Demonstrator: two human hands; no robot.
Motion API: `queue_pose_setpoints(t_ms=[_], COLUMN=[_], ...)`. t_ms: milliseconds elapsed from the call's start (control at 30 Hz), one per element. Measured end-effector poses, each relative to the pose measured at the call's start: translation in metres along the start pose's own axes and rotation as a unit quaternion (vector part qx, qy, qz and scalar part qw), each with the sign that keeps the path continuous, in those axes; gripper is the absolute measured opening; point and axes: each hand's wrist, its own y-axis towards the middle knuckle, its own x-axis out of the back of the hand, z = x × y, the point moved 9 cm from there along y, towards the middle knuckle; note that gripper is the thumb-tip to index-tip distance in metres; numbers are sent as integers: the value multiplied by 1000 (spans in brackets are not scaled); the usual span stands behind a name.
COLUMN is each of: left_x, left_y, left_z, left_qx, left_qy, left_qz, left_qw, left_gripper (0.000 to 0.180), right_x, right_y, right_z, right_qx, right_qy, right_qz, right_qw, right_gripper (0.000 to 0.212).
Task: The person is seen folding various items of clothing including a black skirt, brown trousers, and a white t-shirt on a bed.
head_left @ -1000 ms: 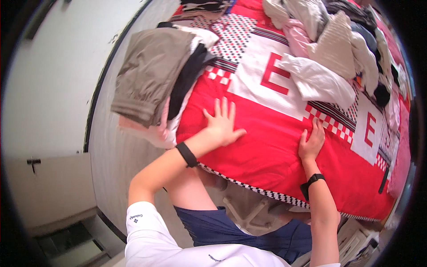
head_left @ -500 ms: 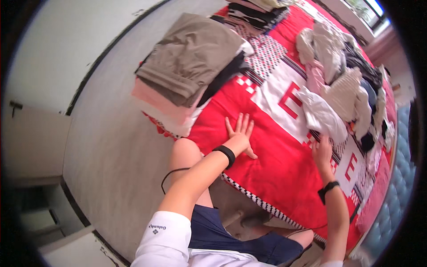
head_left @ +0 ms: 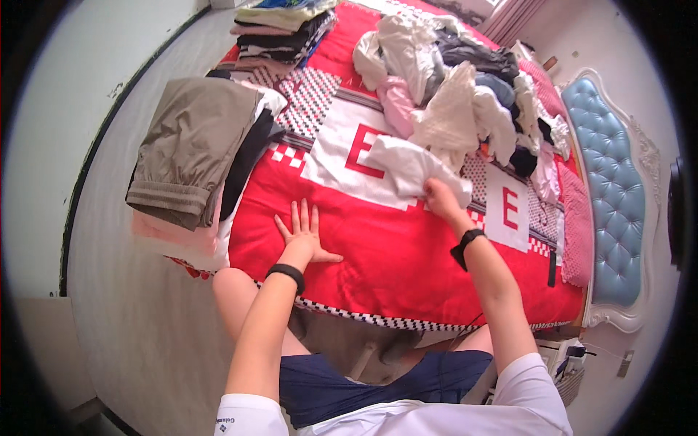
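My left hand (head_left: 303,240) lies flat with its fingers spread on the red bedspread (head_left: 378,251). To its right, the fingers of my right hand (head_left: 442,200) are closed on the near end of a white garment (head_left: 411,166), which lies crumpled at the front of a loose clothes heap. What kind of garment it is cannot be made out. Beyond my left hand, on the bed's left side, folded brownish-grey trousers (head_left: 190,131) with an elastic waistband top a stack of folded pink, white and black clothes.
A second folded stack (head_left: 280,36) stands farther back on the left. The heap of loose clothes (head_left: 443,102) spreads over the far right of the bed. A tufted blue headboard (head_left: 605,182) with a white frame borders the right side, beside pink pillows (head_left: 574,225).
The view has swung to the right, bringing the headboard more into sight. My right hand has closed on the white garment's edge. My left hand stays flat on the bedspread.
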Motion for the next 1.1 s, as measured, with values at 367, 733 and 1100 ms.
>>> queue_pose_setpoints(t_ms=[367,733,1100], left_x=[3,1,-5], left_y=[-19,-11,-33], left_z=[3,-1,3], left_qx=[11,4,25], left_qy=[42,43,24], left_qz=[-62,-50,-67], left_qw=[997,998,997], left_gripper=[146,151,144], right_x=[-22,5,174], right_y=[-110,-90,-65], right_z=[33,-110,54], right_qx=[-51,-445,-124], right_qy=[131,532,463], right_qz=[38,-173,-223], right_qw=[989,699,849], right_gripper=[23,57,41])
